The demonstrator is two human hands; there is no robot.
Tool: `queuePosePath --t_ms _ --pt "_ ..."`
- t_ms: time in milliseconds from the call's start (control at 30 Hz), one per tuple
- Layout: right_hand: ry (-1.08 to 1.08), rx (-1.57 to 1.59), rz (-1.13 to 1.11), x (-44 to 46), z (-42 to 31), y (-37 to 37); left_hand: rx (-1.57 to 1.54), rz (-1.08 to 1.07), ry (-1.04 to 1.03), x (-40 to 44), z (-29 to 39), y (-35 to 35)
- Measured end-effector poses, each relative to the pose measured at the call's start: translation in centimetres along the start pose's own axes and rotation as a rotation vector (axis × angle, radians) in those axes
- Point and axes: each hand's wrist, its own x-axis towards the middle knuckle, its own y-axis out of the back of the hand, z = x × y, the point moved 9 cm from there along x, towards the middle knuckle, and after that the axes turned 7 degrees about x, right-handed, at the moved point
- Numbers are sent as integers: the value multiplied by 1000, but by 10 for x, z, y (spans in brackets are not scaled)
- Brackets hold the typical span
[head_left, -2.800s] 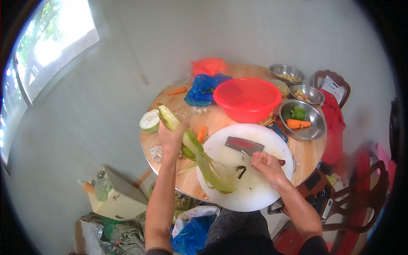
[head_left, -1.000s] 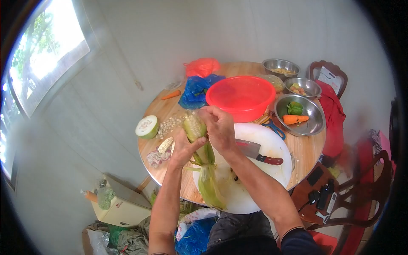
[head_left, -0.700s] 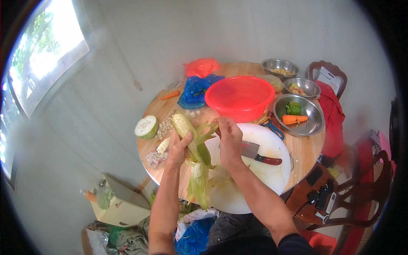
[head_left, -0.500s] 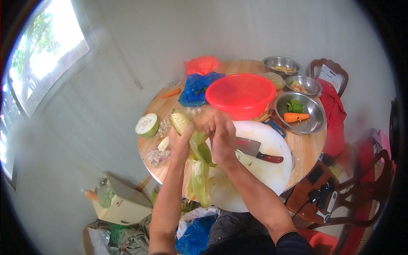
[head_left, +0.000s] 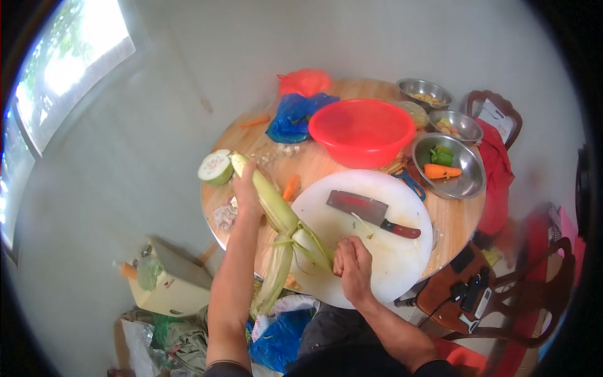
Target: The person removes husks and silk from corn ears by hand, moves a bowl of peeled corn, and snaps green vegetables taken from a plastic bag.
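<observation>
A: Here's the corn [head_left: 271, 201], up off the table [head_left: 251, 135], and the left hand [head_left: 247, 187] has it wrapped near the narrow end, fingers closed around it!

B: And look at the line of it: narrow end up and left, beside the cut melon [head_left: 215, 168], long axis slanting down and right towards the person's other side

A: Out past the lower end, the husk [head_left: 274, 276] splits, one part hanging back towards the person, another reaching over the white board [head_left: 402, 264], right up to the right hand [head_left: 355, 264]

B: So the left hand is the nearer one, it's on the corn itself; the right sits below and to the right, just beside that leafy tip

A: What about those right fingers?

B: Curled in, pressed together, knuckles up! Whether they pinch a strip of leaf, I can't tell from here

A: Beyond them on the board lies the cleaver [head_left: 358, 205], handle pointing right, neither hand touching it
</observation>
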Motion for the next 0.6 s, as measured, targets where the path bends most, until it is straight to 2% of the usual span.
queuePosePath --t_ms 100,200,300,367,400,433,500,567,600 --pt "78 -34 18 -18 -4 12 -134 -7 112 13 -14 10" --pt "95 -52 52 -34 0 19 -96 73 136 8 -20 19" --pt "101 -195 80 -57 14 47 -155 152 108 51 -37 67" --pt "174 -423 132 -75 27 90 -241 130 51 64 2 84" --pt "157 -286 191 -77 7 88 -309 89 20 75 11 94" --pt "149 -281 195 -71 -3 85 -300 92 24 68 18 91" --pt "198 -244 152 -49 -28 74 -184 105 -131 41 65 74" --pt "198 -101 167 -22 -46 54 -183 93 -167 18 84 57" --pt "223 23 136 -8 -60 38 -84 58 -253 8 98 48"
